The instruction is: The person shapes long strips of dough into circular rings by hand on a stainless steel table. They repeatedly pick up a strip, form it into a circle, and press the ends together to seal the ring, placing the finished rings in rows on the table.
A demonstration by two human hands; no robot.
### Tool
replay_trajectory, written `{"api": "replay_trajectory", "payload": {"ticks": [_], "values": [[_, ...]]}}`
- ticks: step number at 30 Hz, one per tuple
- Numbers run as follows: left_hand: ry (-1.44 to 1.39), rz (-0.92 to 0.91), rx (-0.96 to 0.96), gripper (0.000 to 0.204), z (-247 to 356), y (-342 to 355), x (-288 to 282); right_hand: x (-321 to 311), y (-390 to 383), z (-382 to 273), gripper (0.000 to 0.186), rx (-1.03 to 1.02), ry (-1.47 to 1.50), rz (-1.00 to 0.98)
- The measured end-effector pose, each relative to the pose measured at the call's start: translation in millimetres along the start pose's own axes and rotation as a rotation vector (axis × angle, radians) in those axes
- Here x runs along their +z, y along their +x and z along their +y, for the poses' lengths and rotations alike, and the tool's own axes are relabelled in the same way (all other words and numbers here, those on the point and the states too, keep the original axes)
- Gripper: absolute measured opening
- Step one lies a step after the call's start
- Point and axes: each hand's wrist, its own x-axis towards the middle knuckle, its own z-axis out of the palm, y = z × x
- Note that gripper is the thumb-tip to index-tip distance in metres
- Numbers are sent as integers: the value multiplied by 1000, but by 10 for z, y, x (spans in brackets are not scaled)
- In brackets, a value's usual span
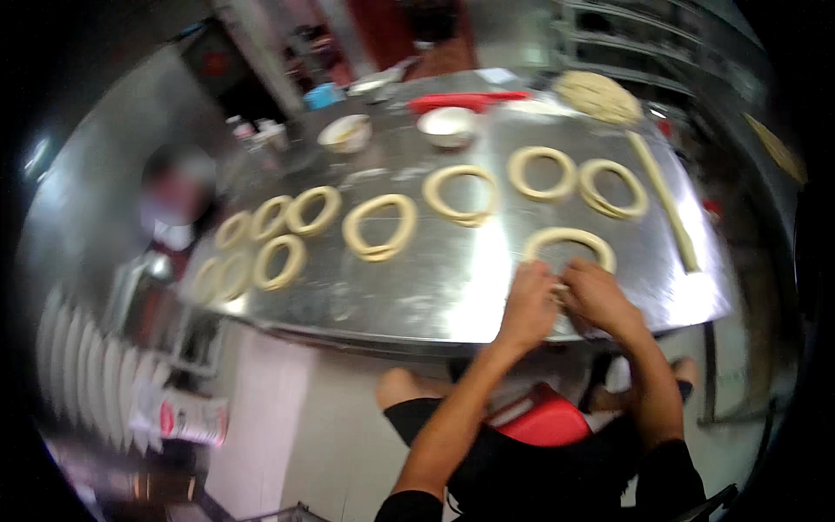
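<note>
A pale dough ring (570,235) lies at the near edge of the steel table, and both my hands meet at its near side. My left hand (529,300) is closed on the dough from the left. From the right, my right hand (598,296) grips it too, fingertips almost touching the left ones. The pinched part between them is mostly hidden by my fingers. Just beyond lie more dough rings (541,174), and to the right a long dough strip (665,202) rests at a slant.
Several more rings, such as one dough ring (379,227), spread leftward over the steel table (417,296). At the back are a white bowl (447,127), another bowl (345,134), a red long object (468,101) and a large dough slab (598,97). A red stool (544,418) is below me.
</note>
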Motion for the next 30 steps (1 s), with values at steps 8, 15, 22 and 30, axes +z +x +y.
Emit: {"api": "replay_trajectory", "payload": {"ticks": [8,15,22,30], "values": [[39,-122,-25,28,143,116,-73,-140,-75,61,27,1,107,-6],[86,-130,18,25,48,93,-66,-132,-50,-18,30,7,-12,-17],[60,-111,-4,24,53,79,-91,-68,7,-12,37,24,28,-23],[66,-94,3,25,13,66,-24,-75,144,41,36,0,-87,-105]]}}
